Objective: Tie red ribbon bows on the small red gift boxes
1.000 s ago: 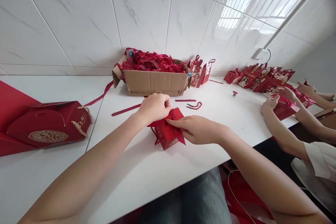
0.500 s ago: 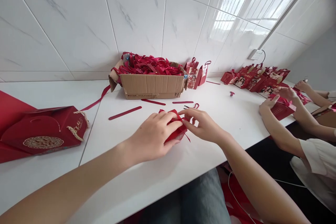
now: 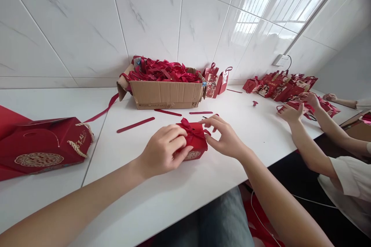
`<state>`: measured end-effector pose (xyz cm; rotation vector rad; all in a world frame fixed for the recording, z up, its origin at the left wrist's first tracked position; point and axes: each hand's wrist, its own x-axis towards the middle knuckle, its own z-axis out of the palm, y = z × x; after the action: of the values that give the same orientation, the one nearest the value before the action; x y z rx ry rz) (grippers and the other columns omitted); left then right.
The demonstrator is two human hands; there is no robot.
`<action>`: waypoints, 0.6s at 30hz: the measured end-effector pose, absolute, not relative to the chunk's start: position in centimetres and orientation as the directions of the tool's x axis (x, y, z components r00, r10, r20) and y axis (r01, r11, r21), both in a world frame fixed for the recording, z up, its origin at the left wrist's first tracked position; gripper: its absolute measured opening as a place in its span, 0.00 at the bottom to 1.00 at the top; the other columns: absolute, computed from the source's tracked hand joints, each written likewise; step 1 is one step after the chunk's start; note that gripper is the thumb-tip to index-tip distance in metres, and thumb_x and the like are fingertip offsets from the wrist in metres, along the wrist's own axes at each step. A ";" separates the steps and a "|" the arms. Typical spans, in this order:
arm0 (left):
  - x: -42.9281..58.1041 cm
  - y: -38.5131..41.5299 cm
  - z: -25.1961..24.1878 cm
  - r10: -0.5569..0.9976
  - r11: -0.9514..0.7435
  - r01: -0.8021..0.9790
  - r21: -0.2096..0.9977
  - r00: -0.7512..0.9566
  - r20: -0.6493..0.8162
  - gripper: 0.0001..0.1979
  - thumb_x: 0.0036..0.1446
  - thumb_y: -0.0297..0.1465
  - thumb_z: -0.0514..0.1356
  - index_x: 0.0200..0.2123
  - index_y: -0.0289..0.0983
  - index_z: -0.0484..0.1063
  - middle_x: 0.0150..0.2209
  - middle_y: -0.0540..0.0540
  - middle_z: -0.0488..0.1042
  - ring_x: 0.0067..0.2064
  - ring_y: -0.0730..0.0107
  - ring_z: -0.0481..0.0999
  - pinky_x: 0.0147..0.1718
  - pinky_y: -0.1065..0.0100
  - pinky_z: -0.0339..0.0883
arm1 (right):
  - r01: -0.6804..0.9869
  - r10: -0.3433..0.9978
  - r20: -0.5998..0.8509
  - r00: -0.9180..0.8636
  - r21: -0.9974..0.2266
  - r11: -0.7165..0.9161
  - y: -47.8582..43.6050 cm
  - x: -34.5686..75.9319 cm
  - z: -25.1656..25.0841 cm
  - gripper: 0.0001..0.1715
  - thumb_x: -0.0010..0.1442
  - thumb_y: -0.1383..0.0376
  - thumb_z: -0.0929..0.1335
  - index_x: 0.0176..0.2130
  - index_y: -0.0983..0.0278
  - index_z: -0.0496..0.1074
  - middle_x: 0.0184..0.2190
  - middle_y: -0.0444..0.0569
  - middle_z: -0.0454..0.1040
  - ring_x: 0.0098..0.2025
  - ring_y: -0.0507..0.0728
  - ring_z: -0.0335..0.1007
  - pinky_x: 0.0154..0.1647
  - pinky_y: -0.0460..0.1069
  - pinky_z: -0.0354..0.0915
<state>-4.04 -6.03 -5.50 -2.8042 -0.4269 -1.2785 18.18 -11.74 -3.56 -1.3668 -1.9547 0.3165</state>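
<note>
A small red gift box (image 3: 194, 143) with a red ribbon bow (image 3: 188, 126) on top stands on the white table (image 3: 162, 197) in front of me. My left hand (image 3: 164, 150) is wrapped round the box's left side, fingers closed on it. My right hand (image 3: 224, 136) sits at the box's right edge, its thumb and fingers pinched on the ribbon end.
A cardboard box (image 3: 166, 93) heaped with red ribbons stands by the tiled wall. Loose red strips (image 3: 135, 124) lie before it. A large red gift bag (image 3: 43, 147) lies at left. At right another person's hands (image 3: 291, 112) work among several red boxes (image 3: 278, 87).
The box has been turned upright with its bow on top. My left hand slid lower on its side and my right hand drew back to its right edge. The person's hands at right shifted.
</note>
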 end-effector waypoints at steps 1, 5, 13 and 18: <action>-4.0 -5.9 -5.5 0.292 -0.951 0.272 0.151 0.615 0.733 0.03 0.56 0.29 0.60 0.33 0.35 0.69 0.42 0.41 0.76 0.45 0.61 0.74 0.44 0.59 0.71 | 0.696 0.886 0.413 -0.209 -0.574 0.431 -11.6 18.2 -3.4 0.29 0.52 0.73 0.65 0.54 0.59 0.68 0.50 0.53 0.70 0.53 0.60 0.67 0.51 0.57 0.67; -4.0 -5.6 -5.8 0.399 -0.917 0.299 0.266 0.637 0.660 0.17 0.57 0.31 0.59 0.50 0.36 0.67 0.50 0.39 0.74 0.55 0.57 0.71 0.54 0.54 0.67 | 0.486 0.924 0.279 -0.262 -0.789 0.376 -9.6 18.0 -2.6 0.30 0.58 0.66 0.64 0.60 0.56 0.62 0.62 0.49 0.63 0.65 0.59 0.56 0.65 0.60 0.54; -4.2 -5.3 -6.5 0.342 -0.938 0.178 0.298 0.618 0.708 0.15 0.56 0.23 0.56 0.48 0.35 0.68 0.50 0.39 0.75 0.55 0.62 0.72 0.55 0.59 0.69 | 0.430 0.995 0.065 -0.081 -0.898 0.094 -5.7 15.8 -3.5 0.15 0.55 0.54 0.69 0.34 0.64 0.77 0.39 0.51 0.78 0.42 0.57 0.74 0.43 0.52 0.69; -4.1 -5.2 -6.8 0.232 -0.972 0.161 0.169 0.576 0.784 0.12 0.53 0.21 0.57 0.41 0.37 0.71 0.41 0.42 0.79 0.49 0.60 0.76 0.49 0.58 0.74 | 0.270 0.981 0.139 0.132 -0.958 0.099 -6.6 15.6 -4.6 0.13 0.51 0.56 0.70 0.29 0.64 0.72 0.28 0.46 0.75 0.33 0.54 0.71 0.34 0.49 0.66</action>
<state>-4.10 -5.24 -6.83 -2.8588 -0.3567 -1.4407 15.55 -6.59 -4.57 -1.3739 -1.3379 0.8707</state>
